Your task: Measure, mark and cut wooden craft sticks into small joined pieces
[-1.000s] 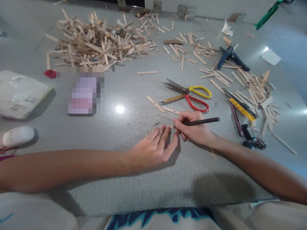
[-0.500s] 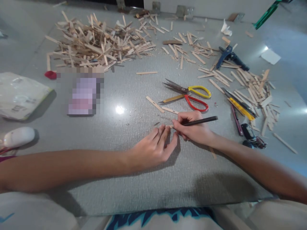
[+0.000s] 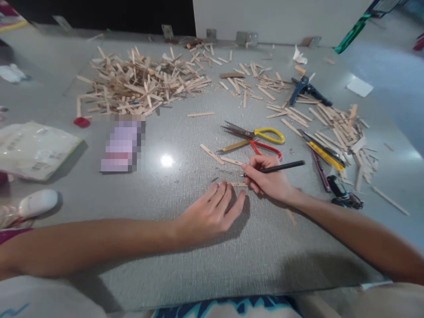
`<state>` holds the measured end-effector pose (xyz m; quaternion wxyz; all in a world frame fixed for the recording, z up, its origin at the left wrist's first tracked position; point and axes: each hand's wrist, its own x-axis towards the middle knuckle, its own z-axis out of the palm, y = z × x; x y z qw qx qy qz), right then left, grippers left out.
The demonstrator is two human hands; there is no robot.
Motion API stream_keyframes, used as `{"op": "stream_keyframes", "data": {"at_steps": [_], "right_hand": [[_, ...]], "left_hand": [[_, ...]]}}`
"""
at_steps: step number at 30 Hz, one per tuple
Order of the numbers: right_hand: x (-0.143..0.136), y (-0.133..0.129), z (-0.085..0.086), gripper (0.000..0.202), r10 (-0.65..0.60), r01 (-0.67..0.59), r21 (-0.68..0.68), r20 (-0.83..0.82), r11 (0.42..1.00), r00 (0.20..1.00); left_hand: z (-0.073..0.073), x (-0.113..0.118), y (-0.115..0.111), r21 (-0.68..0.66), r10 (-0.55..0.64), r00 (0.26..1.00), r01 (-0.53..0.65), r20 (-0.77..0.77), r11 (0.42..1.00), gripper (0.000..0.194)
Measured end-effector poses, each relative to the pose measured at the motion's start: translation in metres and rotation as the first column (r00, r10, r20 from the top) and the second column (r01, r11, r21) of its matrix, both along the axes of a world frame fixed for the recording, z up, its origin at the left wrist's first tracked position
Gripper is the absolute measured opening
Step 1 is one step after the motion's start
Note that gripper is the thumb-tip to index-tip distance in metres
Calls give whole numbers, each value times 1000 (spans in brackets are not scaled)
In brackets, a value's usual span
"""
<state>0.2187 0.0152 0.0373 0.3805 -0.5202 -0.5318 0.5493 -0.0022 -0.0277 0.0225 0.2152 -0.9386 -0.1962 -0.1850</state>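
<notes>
If the left hand's point(image 3: 210, 216) half-open fingers slacken, the flat wooden stick point(image 3: 237, 184) beneath could slide toward three o'clock; right hand point(image 3: 270, 180) pinches black pen point(image 3: 286, 166).

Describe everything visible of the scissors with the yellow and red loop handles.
The yellow-and-red-handled metal scissors lie on the grey textured tabletop, their dark grey blades slightly parted and pointing left. A round pivot joins them. The smooth, plastic-looking loops are spread: the yellow loop is fully visible, while the person's right hand partly hides the red loop. A slim yellow pointed tool meets the red side; whether the hand touches it is unclear.
</notes>
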Motion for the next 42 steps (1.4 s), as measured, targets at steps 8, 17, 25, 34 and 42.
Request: {"op": "stream_keyframes", "data": {"at_steps": [8,17,25,34,42], "right_hand": [[-1,-1,1,50,9,-9,13,-34,1000,999],[0,-1,1,49,17,-16,7,-30,1000,999],[0,-1,1,45,45,-44,32,-24,999,999],[2,-2,-1,47,51,-50,45,-14,998,999],[2,-3,-3,49,86,-88,69,25,994,996]], "left_hand": [[-4,-4,-2,-3,-15,994,15,110,1000,42],[-3,-4,-6,38,108,987,-113,122,993,94],[-2,-1,-6,18,108,984,-111,140,994,96],[-6,-1,-6,-7,91,981,-91,169,996,107],[-8,0,-7,-42,103,978,-97,182,994,108]]}}
